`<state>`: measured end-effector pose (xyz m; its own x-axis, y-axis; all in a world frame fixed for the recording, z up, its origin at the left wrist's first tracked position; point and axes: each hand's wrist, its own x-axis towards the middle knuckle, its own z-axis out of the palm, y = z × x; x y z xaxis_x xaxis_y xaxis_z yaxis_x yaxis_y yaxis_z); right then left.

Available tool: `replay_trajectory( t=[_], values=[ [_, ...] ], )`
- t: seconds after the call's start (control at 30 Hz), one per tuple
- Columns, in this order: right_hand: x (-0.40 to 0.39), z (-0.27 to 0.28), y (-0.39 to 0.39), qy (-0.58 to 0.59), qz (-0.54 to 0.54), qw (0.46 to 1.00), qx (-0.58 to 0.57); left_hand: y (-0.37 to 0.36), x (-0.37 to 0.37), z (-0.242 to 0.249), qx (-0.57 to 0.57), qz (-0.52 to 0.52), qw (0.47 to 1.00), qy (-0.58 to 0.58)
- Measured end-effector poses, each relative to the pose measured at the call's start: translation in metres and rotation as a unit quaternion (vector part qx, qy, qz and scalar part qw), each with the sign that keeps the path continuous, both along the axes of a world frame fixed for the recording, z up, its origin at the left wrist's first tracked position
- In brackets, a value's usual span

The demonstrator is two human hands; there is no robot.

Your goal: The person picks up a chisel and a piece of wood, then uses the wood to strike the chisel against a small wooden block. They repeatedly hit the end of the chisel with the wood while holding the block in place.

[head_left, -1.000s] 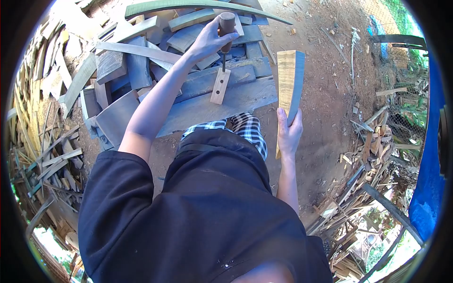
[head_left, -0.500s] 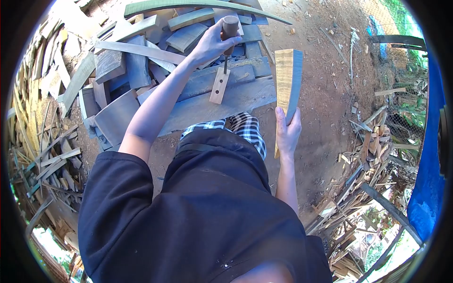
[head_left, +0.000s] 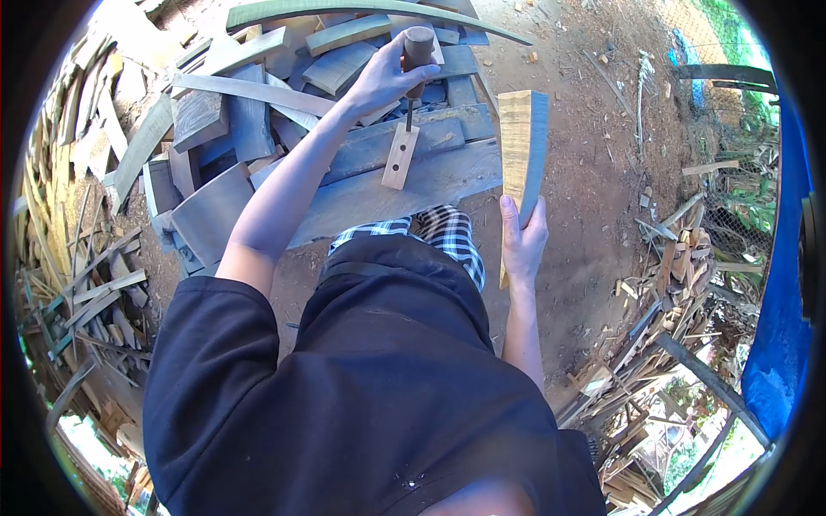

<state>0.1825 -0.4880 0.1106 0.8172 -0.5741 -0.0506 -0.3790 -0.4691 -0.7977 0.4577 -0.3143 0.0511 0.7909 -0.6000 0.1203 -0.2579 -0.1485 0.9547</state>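
My left hand (head_left: 387, 82) is wrapped round the brown handle of a chisel (head_left: 419, 52). The chisel's thin metal shaft points down onto the upper end of a small wooden block (head_left: 400, 159), which has two dark round holes. This block rests on a wide grey board (head_left: 361, 198). On the right, my right hand (head_left: 524, 236) grips the narrow lower part of a thick wooden piece (head_left: 521, 142), held raised with its wide end up, apart from the chisel.
Cut wood pieces (head_left: 249, 112) are heaped behind and left of the board. Thin scraps lie at the far left (head_left: 95, 301) and lower right (head_left: 680, 284). A long curved strip (head_left: 327, 10) crosses the top. A blue tarp (head_left: 774, 344) hangs at the right edge.
The wooden piece in my right hand has shifted slightly left, toward the chisel. My left hand, the chisel and the small block look nearly unmoved.
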Motion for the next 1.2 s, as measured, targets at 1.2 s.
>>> replay_trajectory(
  t=[1.2],
  values=[
    [0.008, 0.001, 0.004, 0.019, 0.013, 0.999, 0.03, -0.004, -0.018, 0.015, 0.006, -0.024, 0.999, -0.024]
  ],
)
